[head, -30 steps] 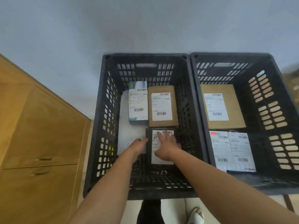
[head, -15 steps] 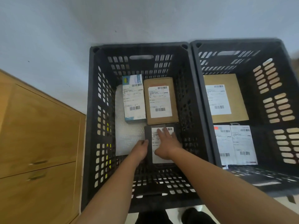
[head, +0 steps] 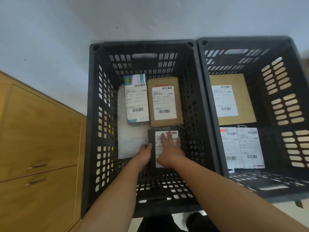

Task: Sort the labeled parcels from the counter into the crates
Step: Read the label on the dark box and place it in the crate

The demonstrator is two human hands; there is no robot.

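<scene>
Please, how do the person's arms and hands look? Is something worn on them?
Both the left hand and the right hand are bare: no gloves, and no rings that I can see. The forearms are bare too, with no sleeves, watch or bracelet in view.

I see a plain wall [head: 66, 30] across the top, pale grey-blue, with a few tiny dark specks [head: 117, 27] on it. On the left a yellow-brown wooden cabinet [head: 41, 131] stands against the wall. It has two fronts, one above the other, each with a small metal handle [head: 38, 165]. A bit of pale floor [head: 286, 205] shows low down. The light is soft.
</scene>
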